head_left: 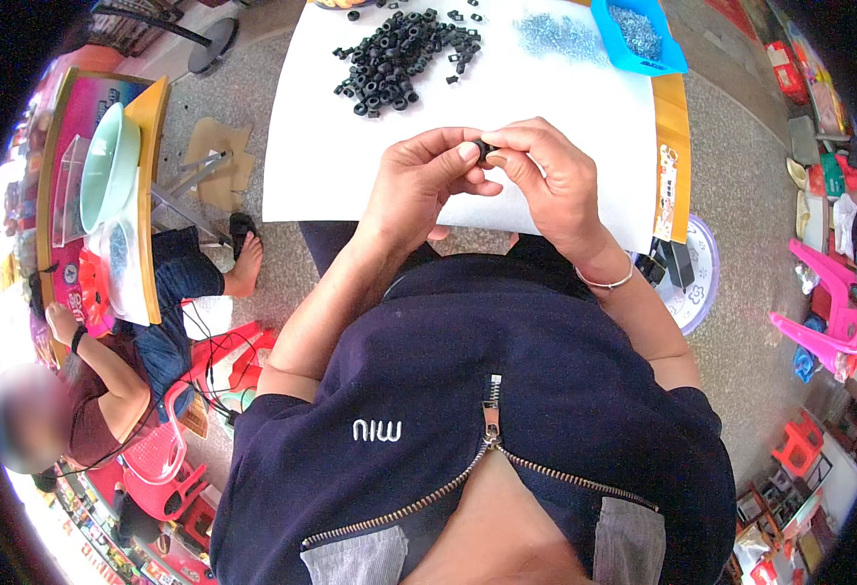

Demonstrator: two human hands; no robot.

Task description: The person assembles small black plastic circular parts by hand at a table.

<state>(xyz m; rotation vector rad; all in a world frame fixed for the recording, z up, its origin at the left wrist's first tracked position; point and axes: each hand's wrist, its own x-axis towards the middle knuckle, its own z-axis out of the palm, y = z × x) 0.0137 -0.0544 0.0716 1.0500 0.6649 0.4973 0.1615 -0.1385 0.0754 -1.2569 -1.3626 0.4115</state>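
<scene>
Both hands are meeting above the near edge of the white tabletop point(331, 156). The left hand point(418, 185) and the right hand point(550, 180) are pinching one small black ring-shaped part point(484, 149) between them. The part is sitting right at the fingertips, the left thumb and forefinger closing on it from one side and the right thumb and forefinger from the other, so only a sliver of it is showing. The remaining fingers of each hand are curling loosely. Farther back on the tabletop a heap of black rings point(399, 58) is lying, well apart from the hands. Beside it a scatter of small silvery metal pieces point(550, 37) is spreading toward a blue tray point(677, 60) holding more of them.
</scene>
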